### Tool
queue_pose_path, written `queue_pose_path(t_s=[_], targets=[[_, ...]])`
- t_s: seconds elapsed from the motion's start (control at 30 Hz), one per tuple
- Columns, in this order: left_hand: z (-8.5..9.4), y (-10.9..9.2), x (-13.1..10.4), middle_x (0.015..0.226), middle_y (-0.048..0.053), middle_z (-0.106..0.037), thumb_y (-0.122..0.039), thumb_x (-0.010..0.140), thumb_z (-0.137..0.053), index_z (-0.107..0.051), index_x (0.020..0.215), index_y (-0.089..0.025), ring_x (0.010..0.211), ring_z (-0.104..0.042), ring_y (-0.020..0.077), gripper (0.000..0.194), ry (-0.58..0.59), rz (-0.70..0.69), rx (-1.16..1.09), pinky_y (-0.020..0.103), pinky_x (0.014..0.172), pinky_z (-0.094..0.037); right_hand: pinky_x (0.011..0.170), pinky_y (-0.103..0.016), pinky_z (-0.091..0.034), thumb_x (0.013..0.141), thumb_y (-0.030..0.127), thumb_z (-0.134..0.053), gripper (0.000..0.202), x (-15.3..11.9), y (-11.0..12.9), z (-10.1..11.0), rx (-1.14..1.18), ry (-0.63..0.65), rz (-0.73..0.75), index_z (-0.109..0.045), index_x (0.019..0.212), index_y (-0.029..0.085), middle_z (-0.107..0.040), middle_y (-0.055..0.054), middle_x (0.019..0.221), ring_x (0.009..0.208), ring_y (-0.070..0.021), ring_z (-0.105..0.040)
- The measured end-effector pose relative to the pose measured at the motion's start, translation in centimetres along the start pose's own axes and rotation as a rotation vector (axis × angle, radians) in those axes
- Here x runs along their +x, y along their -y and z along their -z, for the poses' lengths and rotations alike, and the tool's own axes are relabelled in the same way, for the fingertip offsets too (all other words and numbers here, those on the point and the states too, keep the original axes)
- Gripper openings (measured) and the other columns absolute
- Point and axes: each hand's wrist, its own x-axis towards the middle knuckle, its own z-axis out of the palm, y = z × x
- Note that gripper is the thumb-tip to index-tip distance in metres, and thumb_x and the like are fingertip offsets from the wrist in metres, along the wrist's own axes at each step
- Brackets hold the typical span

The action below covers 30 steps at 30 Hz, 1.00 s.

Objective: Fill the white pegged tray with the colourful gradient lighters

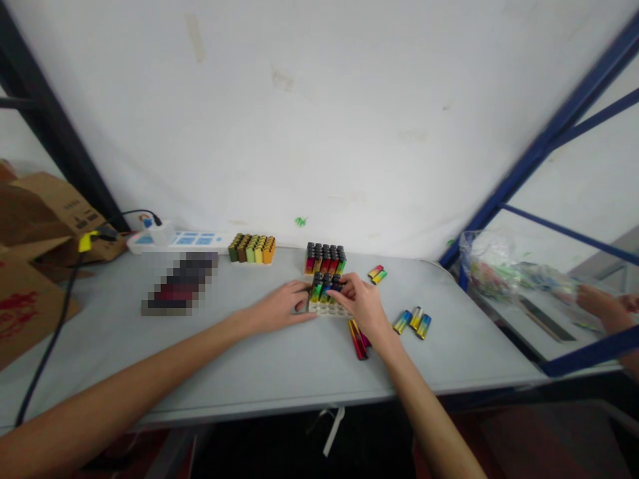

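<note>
Black-topped lighters (317,291) stood upright in the back of the white tray (327,310); holes showed along its front. Left hand (285,307) had thumb and fingers apart, touching the tray's left side. Right hand (363,303) was narrowed at lighters on the tray's right; couldn't tell whether one was gripped. Blue-and-gold lighters (423,326) lay right of the tray.

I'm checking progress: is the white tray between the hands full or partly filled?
Partly filled: black-topped lighters stand toward the back of the tray, while empty holes show along its front.
</note>
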Motion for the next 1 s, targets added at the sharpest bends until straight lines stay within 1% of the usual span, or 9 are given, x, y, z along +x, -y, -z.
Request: queue_pose_path(t_s=[0.2,0.33,0.4,0.43,0.53,0.67,0.77,0.87,1.0], targets=[[0.1,-0.1,0.0,0.108,0.009,-0.063,-0.047,0.094,-0.065,-0.051,0.073,-0.020,0.107,-0.058,0.0259,0.038,0.009,0.011,0.011,0.038,0.095,-0.048,0.060,-0.025,-0.050,0.097,0.052,-0.061,0.030,0.4,0.3,0.8,0.027,0.023,0.019,-0.061,0.104,0.022,-0.068,0.001,0.071,0.061,-0.0152,-0.064],[0.3,-0.2,0.0,0.106,0.009,-0.062,-0.048,0.096,-0.063,-0.052,0.073,-0.020,0.108,-0.058,0.0255,0.038,0.017,0.003,0.025,0.038,0.096,-0.048,0.066,-0.028,-0.052,0.101,0.049,-0.052,0.031,1.0,-0.8,2.7,-0.038,-0.080,-0.010,-0.063,0.099,0.020,-0.069,-0.003,0.075,0.064,-0.0165,-0.064],[0.3,-0.2,0.0,0.106,0.009,-0.062,-0.048,0.096,-0.062,-0.052,0.073,-0.020,0.112,-0.057,0.0261,0.038,0.015,-0.004,0.021,0.039,0.098,-0.048,0.078,-0.034,-0.055,0.104,0.045,-0.046,0.032,1.3,-2.5,3.8,-0.115,-0.117,0.002,-0.065,0.103,0.019,-0.071,-0.009,0.089,0.078,-0.0203,-0.067],[0.3,-0.1,0.0,0.106,0.010,-0.062,-0.047,0.096,-0.062,-0.052,0.073,-0.020,0.114,-0.057,0.0265,0.037,0.015,-0.006,0.018,0.039,0.099,-0.047,0.088,-0.038,-0.054,0.104,0.044,-0.045,0.033,1.3,-3.7,4.2,-0.161,-0.111,0.016,-0.065,0.108,0.018,-0.070,-0.013,0.102,0.092,-0.0233,-0.068],[0.1,0.0,0.0,0.105,0.010,-0.063,-0.046,0.096,-0.063,-0.052,0.073,-0.020,0.113,-0.058,0.0268,0.037,0.012,-0.006,0.011,0.040,0.099,-0.047,0.108,-0.051,-0.045,0.102,0.039,-0.043,0.038,1.3,-7.9,4.7,-0.271,-0.049,0.007,-0.062,0.125,0.015,-0.063,-0.020,0.130,0.126,-0.0305,-0.057],[0.0,0.1,-0.1,0.108,0.010,-0.063,-0.047,0.095,-0.064,-0.053,0.072,-0.020,0.114,-0.058,0.0268,0.037,-0.011,-0.012,0.000,0.040,0.099,-0.047,0.121,-0.057,-0.029,0.101,0.031,-0.042,0.043,1.8,-12.1,4.1,-0.401,0.176,-0.031,-0.057,0.138,0.015,-0.057,-0.019,0.144,0.146,-0.0305,-0.041],[0.0,0.1,-0.1,0.110,0.010,-0.064,-0.048,0.095,-0.063,-0.052,0.072,-0.020,0.115,-0.058,0.0264,0.038,-0.014,-0.010,-0.004,0.039,0.100,-0.048,0.123,-0.052,-0.027,0.102,0.028,-0.044,0.040,2.6,-12.9,3.9,-0.440,0.317,-0.045,-0.060,0.135,0.012,-0.059,-0.018,0.143,0.146,-0.0292,-0.041],[0.1,0.1,0.0,0.109,0.010,-0.064,-0.049,0.095,-0.062,-0.051,0.071,-0.020,0.114,-0.058,0.0265,0.039,-0.013,-0.012,-0.011,0.039,0.099,-0.048,0.116,-0.045,-0.039,0.103,0.027,-0.043,0.035,2.5,-12.2,4.4,-0.414,0.357,-0.047,-0.065,0.127,0.015,-0.066,-0.015,0.135,0.136,-0.0255,-0.052],[0.0,0.2,0.1,0.108,0.010,-0.063,-0.048,0.095,-0.062,-0.051,0.072,-0.020,0.113,-0.058,0.0270,0.038,-0.001,-0.005,-0.005,0.040,0.100,-0.047,0.104,-0.041,-0.050,0.102,0.026,-0.051,0.026,0.5,-10.7,5.9,-0.377,0.363,-0.006,-0.073,0.114,0.021,-0.074,-0.012,0.116,0.115,-0.0248,-0.065]])
